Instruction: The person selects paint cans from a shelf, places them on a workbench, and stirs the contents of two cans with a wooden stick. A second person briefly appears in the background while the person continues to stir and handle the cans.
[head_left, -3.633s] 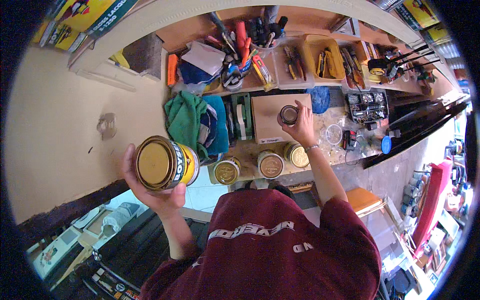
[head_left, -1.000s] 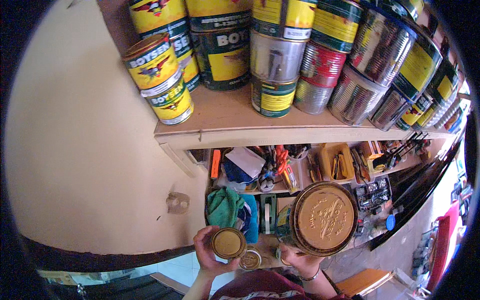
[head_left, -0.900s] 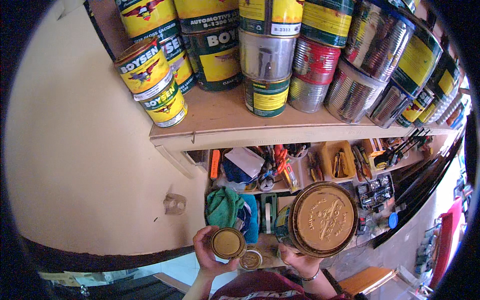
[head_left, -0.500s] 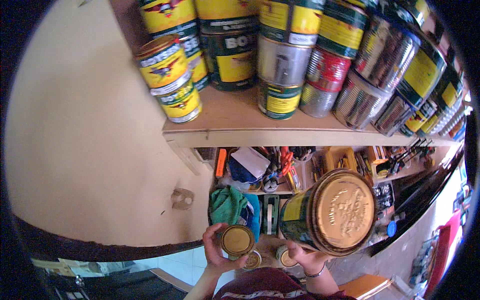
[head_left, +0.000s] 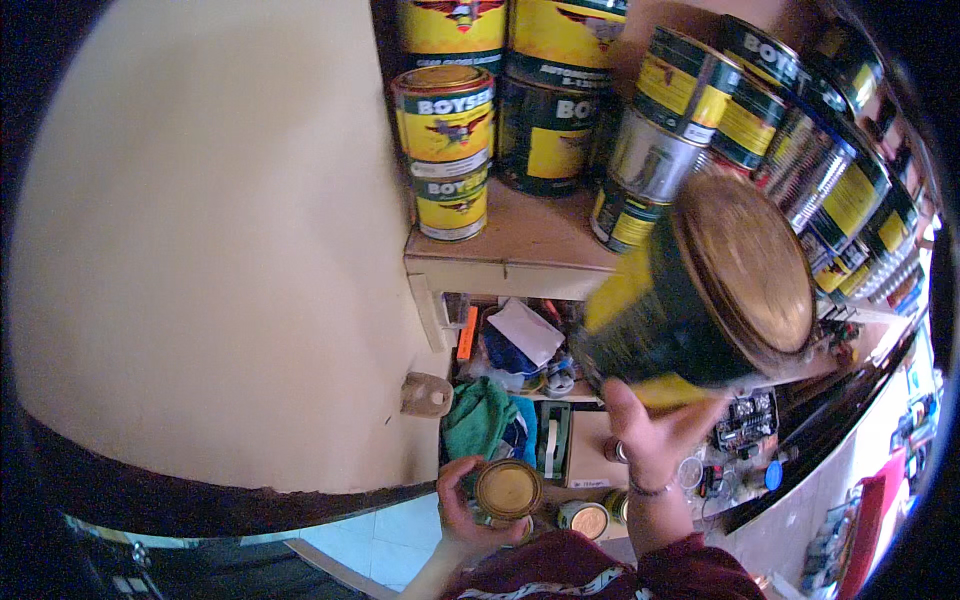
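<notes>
The left hand (head_left: 462, 512) grips a small gold-lidded can (head_left: 510, 488) by the counter's (head_left: 556, 492) near edge. The right hand (head_left: 660, 435) holds a large green-and-yellow can (head_left: 685, 310) — tilted, blurred — raised before the shelf's (head_left: 540, 218) front edge.

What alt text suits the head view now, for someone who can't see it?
A person's right hand holds up a large, tilted dark-and-yellow can before a shelf of stacked cans; the left hand, lower, holds a smaller gold-topped can.

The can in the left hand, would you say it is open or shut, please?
The can is shut: a gold lid covers its top.
</notes>
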